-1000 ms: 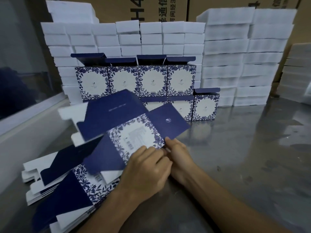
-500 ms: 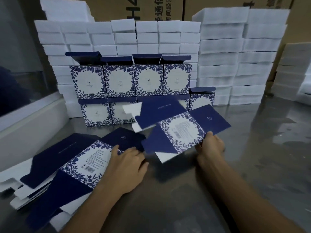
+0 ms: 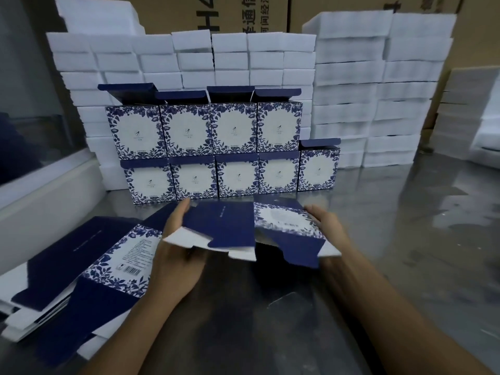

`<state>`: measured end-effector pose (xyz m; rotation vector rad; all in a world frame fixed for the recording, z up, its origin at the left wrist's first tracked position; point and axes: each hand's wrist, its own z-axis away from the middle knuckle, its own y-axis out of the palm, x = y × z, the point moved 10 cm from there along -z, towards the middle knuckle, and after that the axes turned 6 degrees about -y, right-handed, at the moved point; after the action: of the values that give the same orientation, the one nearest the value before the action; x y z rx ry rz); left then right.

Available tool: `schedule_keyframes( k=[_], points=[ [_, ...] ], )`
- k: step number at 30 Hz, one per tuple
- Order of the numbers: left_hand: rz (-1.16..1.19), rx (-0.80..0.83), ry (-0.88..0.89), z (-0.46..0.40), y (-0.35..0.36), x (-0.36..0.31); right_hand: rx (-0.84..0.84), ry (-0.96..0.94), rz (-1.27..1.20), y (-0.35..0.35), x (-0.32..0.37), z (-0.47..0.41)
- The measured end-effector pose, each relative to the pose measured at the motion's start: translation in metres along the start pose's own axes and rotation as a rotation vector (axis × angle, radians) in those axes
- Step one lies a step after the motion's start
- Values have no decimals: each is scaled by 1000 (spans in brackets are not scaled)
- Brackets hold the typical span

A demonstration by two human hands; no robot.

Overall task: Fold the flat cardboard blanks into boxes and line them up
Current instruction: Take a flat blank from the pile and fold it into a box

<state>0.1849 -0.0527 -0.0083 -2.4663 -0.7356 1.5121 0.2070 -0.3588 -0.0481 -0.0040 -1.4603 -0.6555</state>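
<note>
Head view: a barcode label shows on the top blank of the flat stack at near left; its small print is unreadable. Left hand grips the held blank's left edge, and right hand grips its right edge, above the metal table. Far cartons read "H4".

Showing matt navy card with white raw underside on the blank. Gleaming dully with smeared reflections: brushed metal table. Looking soft, matt, porous: white foam blocks.
</note>
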Motion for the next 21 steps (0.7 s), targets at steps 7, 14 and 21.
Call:
schedule_keyframes(
  k=[7, 14, 21],
  points=[
    [8, -169, 52, 6, -12, -21, 141, -12, -350, 37, 6, 16],
    [31, -267, 147, 13, -23, -49, 285, -419, -50, 63, 39, 38],
    [139, -46, 211, 24, 9, -64, 484, -563, 12, 94, 34, 70]
  ],
)
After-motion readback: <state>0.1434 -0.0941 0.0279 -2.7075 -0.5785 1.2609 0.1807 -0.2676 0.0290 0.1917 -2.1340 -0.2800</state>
